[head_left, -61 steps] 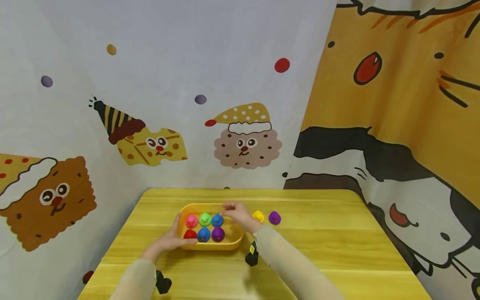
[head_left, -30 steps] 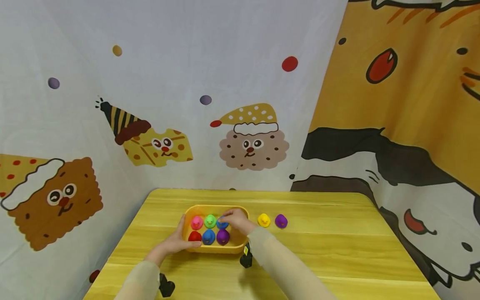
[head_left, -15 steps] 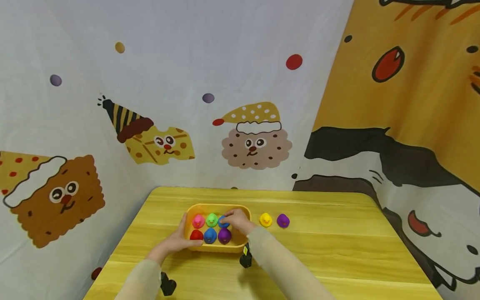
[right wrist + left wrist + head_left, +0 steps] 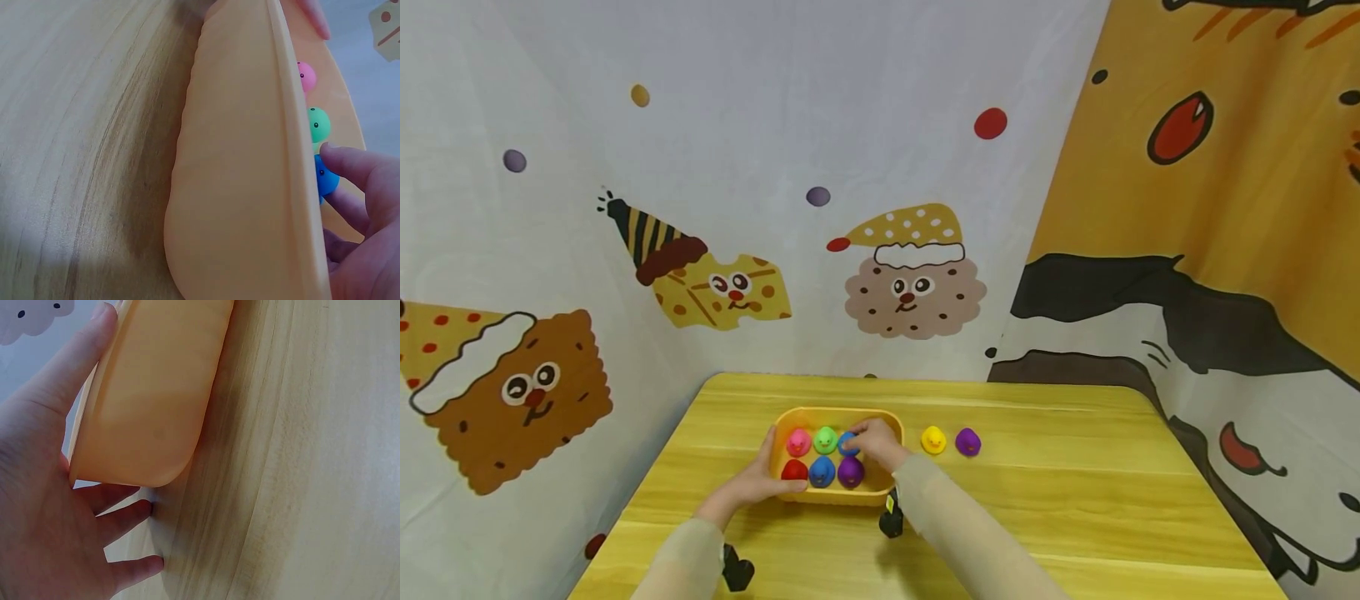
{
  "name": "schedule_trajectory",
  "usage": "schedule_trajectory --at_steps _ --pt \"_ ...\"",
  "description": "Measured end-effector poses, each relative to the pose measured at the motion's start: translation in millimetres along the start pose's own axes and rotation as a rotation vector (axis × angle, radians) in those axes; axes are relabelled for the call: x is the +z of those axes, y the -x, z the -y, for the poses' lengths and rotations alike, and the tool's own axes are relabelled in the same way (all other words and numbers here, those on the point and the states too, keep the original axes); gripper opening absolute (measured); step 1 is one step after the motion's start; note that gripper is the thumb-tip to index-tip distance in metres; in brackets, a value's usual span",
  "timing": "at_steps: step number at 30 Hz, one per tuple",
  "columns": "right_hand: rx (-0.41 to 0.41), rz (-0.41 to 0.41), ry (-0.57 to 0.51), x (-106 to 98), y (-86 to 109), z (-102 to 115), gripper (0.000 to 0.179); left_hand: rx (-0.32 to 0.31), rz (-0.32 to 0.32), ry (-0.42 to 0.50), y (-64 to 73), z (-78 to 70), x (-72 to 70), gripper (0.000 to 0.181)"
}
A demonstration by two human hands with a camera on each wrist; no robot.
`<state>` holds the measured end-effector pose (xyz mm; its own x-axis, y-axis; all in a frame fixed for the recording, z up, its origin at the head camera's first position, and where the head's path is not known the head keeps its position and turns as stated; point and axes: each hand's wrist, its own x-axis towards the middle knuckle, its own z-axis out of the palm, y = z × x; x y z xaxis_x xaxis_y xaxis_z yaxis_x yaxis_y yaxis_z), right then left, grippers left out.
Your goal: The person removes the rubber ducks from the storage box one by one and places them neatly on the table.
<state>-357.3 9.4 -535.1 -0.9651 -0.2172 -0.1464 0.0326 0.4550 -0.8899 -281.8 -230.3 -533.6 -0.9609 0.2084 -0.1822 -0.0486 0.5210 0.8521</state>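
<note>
Clock directions are given from the tray's middle, with twelve at its far side. A yellow-orange plastic tray (image 4: 842, 498) is set on the wood-grain bench (image 4: 1075, 487). Its corner near eight o'clock is held by the left hand (image 4: 751, 483): the thumb is laid along the near rim, and the fingers are spread around the end wall, with gaps seen between them in the left wrist view. By the right hand (image 4: 882, 443), reached in over the three o'clock side, a blue toy duck (image 4: 847, 442) is pinched between thumb and index finger at one o'clock inside the tray; the other fingers are partly hidden by the rim. Whether that duck is touching the tray floor cannot be told.

In the far row, a pink duck (image 4: 798, 442) is placed at ten and a green duck (image 4: 825, 439) at eleven, just beside the pinched one. In the near row, a red duck (image 4: 793, 470), partly covered by the left thumb, is seen at eight, a second blue duck (image 4: 822, 472) at seven and a purple duck (image 4: 851, 472) at five. Outside, toward three o'clock, a yellow duck (image 4: 933, 440) and another purple duck (image 4: 967, 442) are set apart on the bench.
</note>
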Motion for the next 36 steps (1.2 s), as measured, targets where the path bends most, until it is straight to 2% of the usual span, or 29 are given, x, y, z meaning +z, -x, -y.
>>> schedule_trajectory --at_steps 5,14,21,27,31,36 --pt "-0.013 -0.017 0.020 2 0.1 -7 0.033 -0.013 0.004 0.009 0.9 0.9 3.7 0.130" --pt "-0.011 -0.025 0.018 0 -1.4 -7 0.031 0.033 0.001 -0.012 2.7 -1.7 5.4 0.129" --pt "-0.022 -0.011 0.013 -2 -3.3 1 0.031 0.007 0.004 0.011 1.7 -2.1 0.4 0.130" --pt "-0.037 0.002 -0.017 -4 -5.8 4 0.030 0.030 0.004 -0.008 2.4 -2.2 -2.0 0.131" --pt "-0.067 0.009 -0.008 -8 -0.9 12 0.030 0.018 -0.006 -0.002 3.1 -2.3 -1.4 0.131" --pt "-0.045 0.044 -0.005 -14 7.3 25 0.030 -0.001 -0.011 -0.038 4.7 -2.3 0.6 0.131"
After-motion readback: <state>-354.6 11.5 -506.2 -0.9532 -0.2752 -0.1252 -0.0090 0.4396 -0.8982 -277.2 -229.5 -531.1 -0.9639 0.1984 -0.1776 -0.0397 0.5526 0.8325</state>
